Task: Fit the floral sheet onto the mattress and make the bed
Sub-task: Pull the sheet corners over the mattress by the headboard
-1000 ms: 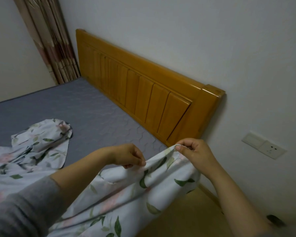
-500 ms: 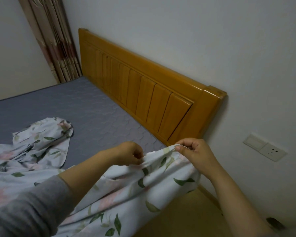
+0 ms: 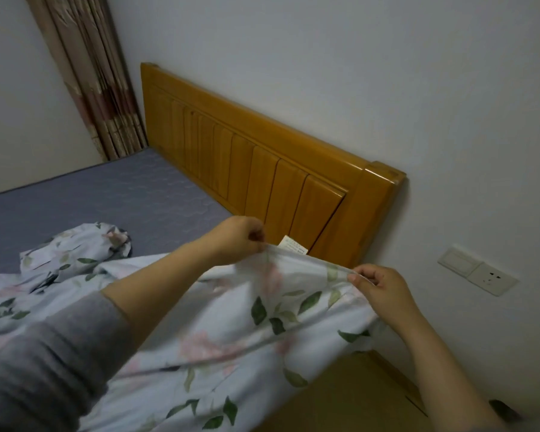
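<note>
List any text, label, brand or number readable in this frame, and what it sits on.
Small white tag at the stretched edge of the floral sheet, in front of the headboard: printed lines, too small and blurred to read.
Wall switch and socket plate: no legible markings.
Nothing else carries text.

Both hands stretch the floral sheet's [image 3: 231, 322] hem at lower centre: left hand [image 3: 236, 241] and right hand [image 3: 377, 286] pinching it, before the wooden headboard [image 3: 262, 157].
</note>
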Demonstrator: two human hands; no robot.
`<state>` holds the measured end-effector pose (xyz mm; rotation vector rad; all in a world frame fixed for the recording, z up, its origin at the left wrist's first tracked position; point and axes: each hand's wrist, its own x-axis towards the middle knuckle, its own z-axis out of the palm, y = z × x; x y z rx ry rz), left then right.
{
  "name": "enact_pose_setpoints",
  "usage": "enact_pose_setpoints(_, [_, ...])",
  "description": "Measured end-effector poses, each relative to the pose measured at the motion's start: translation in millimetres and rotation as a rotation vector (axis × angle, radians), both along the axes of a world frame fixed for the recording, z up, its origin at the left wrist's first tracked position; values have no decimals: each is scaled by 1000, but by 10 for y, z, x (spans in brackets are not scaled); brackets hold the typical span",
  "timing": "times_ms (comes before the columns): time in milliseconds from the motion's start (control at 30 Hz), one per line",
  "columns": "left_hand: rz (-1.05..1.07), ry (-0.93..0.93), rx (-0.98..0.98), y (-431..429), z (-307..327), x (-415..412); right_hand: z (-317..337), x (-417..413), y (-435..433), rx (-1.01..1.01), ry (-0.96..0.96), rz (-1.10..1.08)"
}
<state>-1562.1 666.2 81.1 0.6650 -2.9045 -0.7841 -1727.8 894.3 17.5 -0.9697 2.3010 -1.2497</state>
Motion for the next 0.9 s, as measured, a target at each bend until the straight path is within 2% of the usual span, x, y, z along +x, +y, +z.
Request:
enact_pose_setpoints(133, [6,13,-23,59,-48,-27,34,-16,59,107,55,47])
enact_pose_setpoints(200, [-1,62,-11,128,-6,-32,36,47,47,139,-17,139])
enact_pose_setpoints(333, [-78,83,-11,282,93,-59,34,274,-157,-34,-272,201])
enact_pose_setpoints(400, [-101,90,-29,327,137,-61,81,368,-298,-116,-338,227])
enact_pose_setpoints(733, [-98,14,-10,259,161,166,48,558,-630,-186,-214,406])
enact_pose_setpoints(900, [-110,-138,160,157,19,313,52,463,-567,-241,-183,379])
